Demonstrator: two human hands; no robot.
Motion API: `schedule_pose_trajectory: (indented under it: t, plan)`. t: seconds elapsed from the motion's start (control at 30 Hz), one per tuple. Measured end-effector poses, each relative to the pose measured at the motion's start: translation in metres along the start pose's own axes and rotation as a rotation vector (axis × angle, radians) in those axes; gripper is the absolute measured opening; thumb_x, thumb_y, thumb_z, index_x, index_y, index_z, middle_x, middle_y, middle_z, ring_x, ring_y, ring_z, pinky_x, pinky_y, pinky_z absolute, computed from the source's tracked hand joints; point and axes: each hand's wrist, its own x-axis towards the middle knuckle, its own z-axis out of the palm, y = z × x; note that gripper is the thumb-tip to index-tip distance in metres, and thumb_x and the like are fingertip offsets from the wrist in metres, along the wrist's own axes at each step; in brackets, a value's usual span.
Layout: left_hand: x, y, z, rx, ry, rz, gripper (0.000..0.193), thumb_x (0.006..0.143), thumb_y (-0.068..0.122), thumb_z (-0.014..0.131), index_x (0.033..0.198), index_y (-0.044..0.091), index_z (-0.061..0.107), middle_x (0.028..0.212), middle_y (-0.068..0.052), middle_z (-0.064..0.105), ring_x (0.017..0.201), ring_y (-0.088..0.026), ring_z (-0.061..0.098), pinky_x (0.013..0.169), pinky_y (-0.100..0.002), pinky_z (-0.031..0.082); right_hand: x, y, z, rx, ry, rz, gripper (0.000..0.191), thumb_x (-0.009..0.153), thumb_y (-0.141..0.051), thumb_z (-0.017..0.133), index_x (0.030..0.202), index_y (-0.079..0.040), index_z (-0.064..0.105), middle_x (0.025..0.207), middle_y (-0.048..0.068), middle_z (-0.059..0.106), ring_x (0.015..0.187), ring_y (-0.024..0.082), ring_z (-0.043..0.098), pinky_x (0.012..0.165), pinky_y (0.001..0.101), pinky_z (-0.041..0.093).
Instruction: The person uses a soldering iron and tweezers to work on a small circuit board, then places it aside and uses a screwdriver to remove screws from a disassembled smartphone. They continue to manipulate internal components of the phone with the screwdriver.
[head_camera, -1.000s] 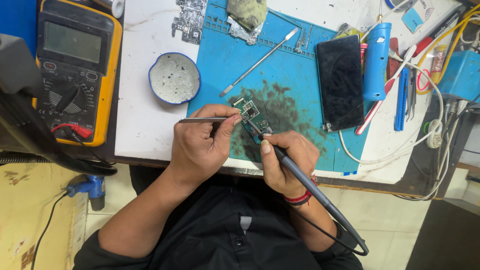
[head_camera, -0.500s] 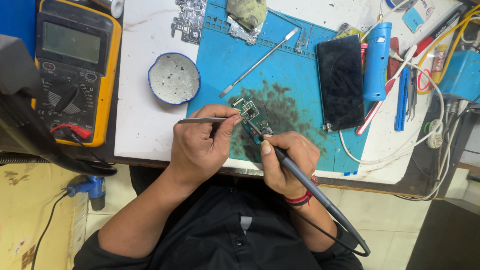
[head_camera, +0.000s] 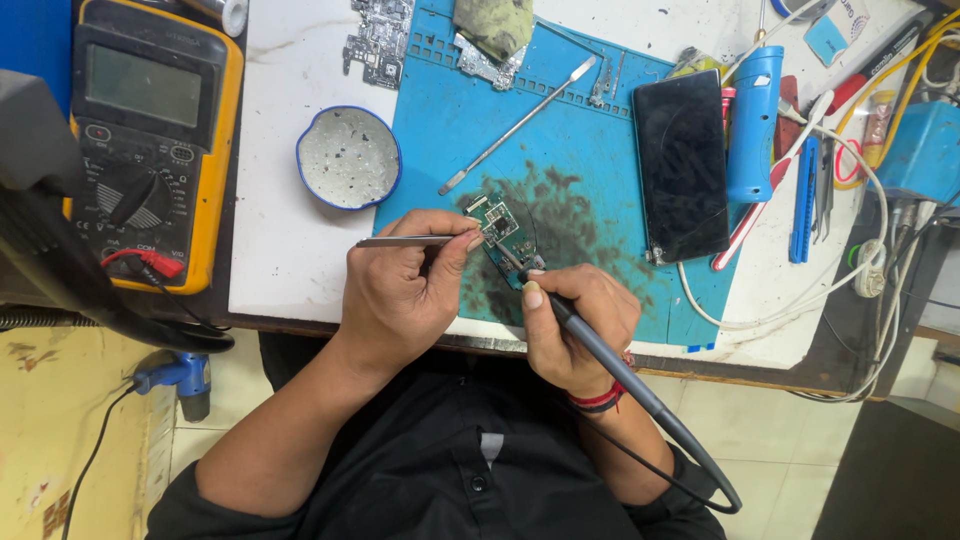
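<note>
Left hand (head_camera: 405, 295): grip pinched on slim metal tweezers (head_camera: 405, 241), thumb and forefinger pressed together near the tip end; shaft lies level, pointing left to right.
Right hand (head_camera: 575, 325): grip closed around a dark soldering iron (head_camera: 590, 350), held like a pen; its cable loops back past the wrist, which wears a red band (head_camera: 603, 399).
Circuit board (head_camera: 505, 238): small, green, lying on the blue mat (head_camera: 590, 150) between the two grips, tweezer tips touching its left edge, iron tip at its lower end; whether the tip touches cannot be told.
Mat: dark scorch-like blotch around the board; long metal spudger (head_camera: 520, 125) above it, lying diagonal.
Round dish (head_camera: 348, 158): blue-rimmed, grey inside, left of the mat on the white table (head_camera: 275, 240).
Multimeter (head_camera: 150, 120): yellow casing, grey screen, far left.
Phone (head_camera: 682, 165): black slab, face dark, right part of mat.
Blue cylindrical tool (head_camera: 752, 125): just beside the phone.
Blue label tag (head_camera: 828, 40): small rectangle, upper right corner.
</note>
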Motion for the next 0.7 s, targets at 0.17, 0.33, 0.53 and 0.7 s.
schedule_pose_trajectory:
  t: [0.17, 0.33, 0.53, 0.7]
  plan:
    - [-0.0001, 0.0001, 0.0001, -0.014, 0.001, -0.016, 0.006, 0.101, 0.007, 0.072, 0.103, 0.001, 0.071, 0.088, -0.007, 0.075, 0.067, -0.011, 0.07, 0.059, -0.025, 0.053, 0.0004, -0.0006, 0.0006, 0.005, 0.0, -0.009, 0.009, 0.094, -0.003, 0.072, 0.096, 0.0, 0.064, 0.082, 0.011, 0.069, 0.067, 0.022, 0.065, 0.062, 0.032, 0.048]
    - [-0.0002, 0.0003, -0.0002, -0.005, 0.001, -0.012, 0.007, 0.101, 0.008, 0.071, 0.103, 0.001, 0.071, 0.089, -0.007, 0.075, 0.068, -0.011, 0.071, 0.06, -0.025, 0.054, 0.0003, -0.0008, 0.0007, 0.005, -0.003, -0.005, 0.009, 0.093, -0.003, 0.072, 0.096, 0.0, 0.064, 0.081, 0.011, 0.069, 0.066, 0.022, 0.065, 0.061, 0.032, 0.048]
    - [-0.0002, 0.001, -0.0001, 0.009, 0.002, 0.001, 0.006, 0.101, 0.008, 0.072, 0.102, 0.002, 0.071, 0.09, -0.008, 0.075, 0.067, -0.011, 0.07, 0.06, -0.025, 0.053, 0.0002, 0.0001, -0.0001, 0.011, -0.006, -0.014, 0.008, 0.094, -0.004, 0.071, 0.096, 0.0, 0.063, 0.082, 0.011, 0.069, 0.066, 0.022, 0.065, 0.062, 0.0322, 0.048]
    - [0.0002, 0.0014, -0.0001, -0.011, -0.003, -0.035, 0.007, 0.101, 0.008, 0.071, 0.102, 0.001, 0.071, 0.087, -0.006, 0.074, 0.067, -0.01, 0.07, 0.059, -0.025, 0.053, -0.0001, -0.001, -0.0019, 0.016, 0.006, 0.014, 0.007, 0.094, -0.004, 0.07, 0.096, -0.001, 0.064, 0.08, 0.01, 0.067, 0.066, 0.022, 0.065, 0.063, 0.032, 0.048]
